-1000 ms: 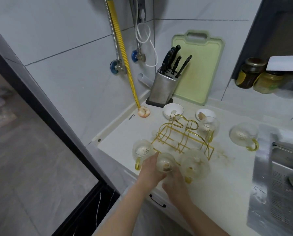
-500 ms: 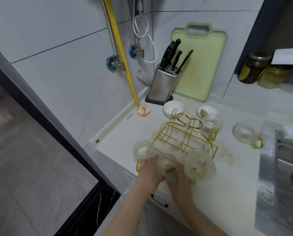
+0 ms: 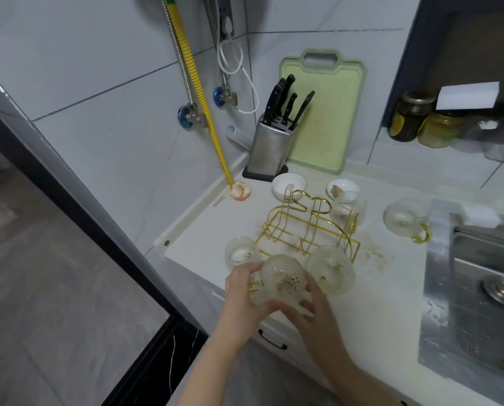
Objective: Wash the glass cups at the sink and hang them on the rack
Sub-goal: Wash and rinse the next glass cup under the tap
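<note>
Countertop beside sink, bearing gold wire rack ringed by soiled glass cups; left hand and right hand together clasp one speckled cup at the near edge.

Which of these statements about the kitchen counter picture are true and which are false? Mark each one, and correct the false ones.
1. Both hands hold one dirty glass cup. True: the left hand and right hand clasp it together.
2. The gold wire rack lies inside the sink. False: it stands on the white counter, left of the sink.
3. The knife block holds black-handled knives. True.
4. The cutting board is red. False: it is light green and leans against the wall.
5. Every cup is already clean. False: the held cup shows brown specks, and the counter is stained.
</note>
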`<state>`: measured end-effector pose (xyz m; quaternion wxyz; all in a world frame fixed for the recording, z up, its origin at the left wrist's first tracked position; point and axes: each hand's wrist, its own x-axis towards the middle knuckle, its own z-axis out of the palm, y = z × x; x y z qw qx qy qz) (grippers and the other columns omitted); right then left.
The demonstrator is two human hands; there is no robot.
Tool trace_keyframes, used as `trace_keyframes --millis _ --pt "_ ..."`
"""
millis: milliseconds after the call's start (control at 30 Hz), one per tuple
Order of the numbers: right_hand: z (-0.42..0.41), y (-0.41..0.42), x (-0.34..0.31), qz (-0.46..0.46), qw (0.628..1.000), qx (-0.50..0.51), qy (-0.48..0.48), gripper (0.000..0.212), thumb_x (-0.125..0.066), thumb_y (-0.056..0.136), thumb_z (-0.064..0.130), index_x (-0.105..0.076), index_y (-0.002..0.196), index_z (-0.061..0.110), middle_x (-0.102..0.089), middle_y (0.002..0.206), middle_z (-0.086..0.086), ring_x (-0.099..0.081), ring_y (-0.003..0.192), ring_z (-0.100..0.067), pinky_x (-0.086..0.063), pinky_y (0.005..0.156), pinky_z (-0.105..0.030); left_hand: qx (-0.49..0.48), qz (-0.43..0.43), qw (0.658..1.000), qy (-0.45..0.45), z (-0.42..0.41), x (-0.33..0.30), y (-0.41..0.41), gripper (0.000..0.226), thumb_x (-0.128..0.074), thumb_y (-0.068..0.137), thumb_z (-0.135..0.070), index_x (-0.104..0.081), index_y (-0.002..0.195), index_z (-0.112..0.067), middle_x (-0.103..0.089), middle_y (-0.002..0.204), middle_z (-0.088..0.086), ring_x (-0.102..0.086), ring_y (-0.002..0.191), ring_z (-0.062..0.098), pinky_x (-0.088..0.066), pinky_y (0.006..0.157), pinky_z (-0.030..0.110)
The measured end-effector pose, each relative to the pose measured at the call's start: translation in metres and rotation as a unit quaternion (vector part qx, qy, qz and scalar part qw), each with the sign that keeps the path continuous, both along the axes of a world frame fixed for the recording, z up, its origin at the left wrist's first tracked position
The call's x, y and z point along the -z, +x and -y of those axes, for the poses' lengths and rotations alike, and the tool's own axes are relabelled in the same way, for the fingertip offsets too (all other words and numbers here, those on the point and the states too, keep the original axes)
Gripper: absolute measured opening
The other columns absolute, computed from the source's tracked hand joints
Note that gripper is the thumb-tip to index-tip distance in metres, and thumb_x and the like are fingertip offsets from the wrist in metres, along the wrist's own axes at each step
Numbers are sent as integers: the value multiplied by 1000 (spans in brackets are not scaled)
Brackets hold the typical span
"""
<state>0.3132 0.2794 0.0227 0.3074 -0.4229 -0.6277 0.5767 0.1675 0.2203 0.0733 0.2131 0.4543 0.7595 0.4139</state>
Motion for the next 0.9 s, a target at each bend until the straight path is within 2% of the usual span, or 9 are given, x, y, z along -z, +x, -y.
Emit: trace_keyframes --millis 133,300,367,500,567,633,733,833,900 --pt "-5 44 -18 -40 999 8 12 76 -77 77 28 -36 140 35 -46 137 3 -58 116 -15 -57 86 -34 63 33 997 23 -4 -22 33 73 -86 63 -35 -39 116 -51 -35 135 -24 -34 125 -7 -30 105 15" --pt "-19 118 -37 -58 996 64 22 74 -78 75 26 -40 138 32 -48 136 5 -57 116 -13 -57 81 -28 129 83 988 13 -36 -35 99 73 -88 61 -32 -40 114 -48 -53 119 -27 -49 113 -9 -42 87 7" --pt "-26 156 -42 -67 994 85 22 71 -76 78 18 -40 137 33 -49 135 8 -57 116 -12 -56 82 -26 160 92 983 18 -51 -38 133 72 -87 62 -31 -41 115 -47 -53 117 -26 -49 112 -8 -44 89 12" --pt "-43 240 -50 -71 991 113 10 75 -77 77 23 -38 139 38 -49 138 1 -57 120 -15 -54 92 -36 213 115 970 25 -81 -41 212 72 -83 59 -40 -44 120 -43 -54 122 -23 -49 118 -2 -44 101 28" --pt "-48 284 -55 -78 988 132 9 77 -76 79 20 -35 142 35 -48 139 -2 -58 118 -15 -55 89 -29 237 123 964 23 -94 -44 254 69 -83 63 -36 -44 119 -44 -55 123 -23 -50 119 -1 -43 101 27" --pt "-50 329 -59 -67 985 155 15 79 -76 78 24 -34 143 38 -46 140 5 -55 120 -12 -55 85 -23 258 138 956 19 -104 -47 298 66 -83 69 -26 -44 120 -41 -55 124 -21 -50 119 -3 -44 101 23" --pt "-54 397 -64 -64 985 159 15 86 -81 67 44 -35 139 44 -47 141 10 -51 125 -10 -50 98 -41 272 164 948 8 -117 -45 364 64 -83 70 -20 -47 122 -31 -57 126 -14 -51 119 -5 -43 99 17" --pt "-55 459 -71 -98 982 163 6 70 -78 74 19 -43 133 34 -61 126 10 -61 111 -3 -56 81 -24 289 188 939 3 -128 -38 426 55 -82 71 -10 -49 113 -25 -61 117 -11 -56 110 -9 -45 90 12" --pt "-57 498 -71 -93 981 168 19 65 -69 78 4 -43 132 30 -67 116 17 -63 105 0 -53 79 -16 294 200 935 -5 -133 -35 463 49 -80 72 -5 -51 111 -17 -64 112 -9 -60 106 -7 -48 88 15"
